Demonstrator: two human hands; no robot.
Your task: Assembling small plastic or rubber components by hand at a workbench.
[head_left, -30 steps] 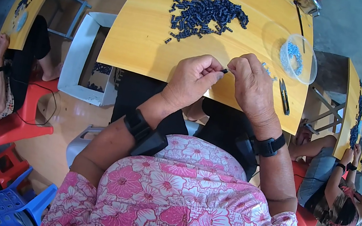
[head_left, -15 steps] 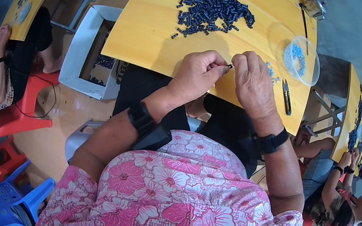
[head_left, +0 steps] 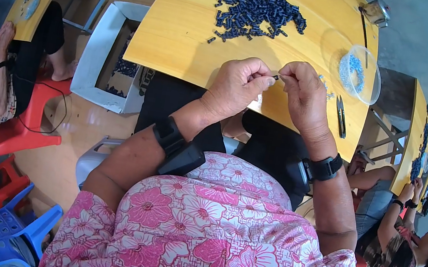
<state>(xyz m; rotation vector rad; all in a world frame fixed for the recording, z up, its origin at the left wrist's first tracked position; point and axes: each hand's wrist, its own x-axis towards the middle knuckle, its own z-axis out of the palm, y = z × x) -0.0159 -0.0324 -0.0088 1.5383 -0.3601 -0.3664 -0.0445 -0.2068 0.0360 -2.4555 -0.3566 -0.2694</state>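
Observation:
Between thumb and fingers, my left hand [head_left: 238,84] pinches a small black tubular piece [head_left: 275,77] above the near part of the table. My right hand [head_left: 306,97] is closed in a pinch right at the piece's other end; whatever lies in its fingertips is too small to make out. Beyond both hands spreads a heap of similar dark pieces [head_left: 255,16]. On the right, a clear plastic tub [head_left: 376,85] holds tiny light-blue bits [head_left: 352,72], with more of them scattered beside my right hand. A pair of black thread snips [head_left: 341,117] lies near the table's right edge.
The yellow wooden table [head_left: 179,24] ends just before my lap. An open white box [head_left: 92,63] stands on the floor at left. A metal can [head_left: 377,12] and a thin dark rod [head_left: 366,37] lie far right. Co-workers sit at tables on both sides.
My right hand has turned and its fingertips have come down to the black piece, which my left hand still pinches. The whole view has shifted slightly.

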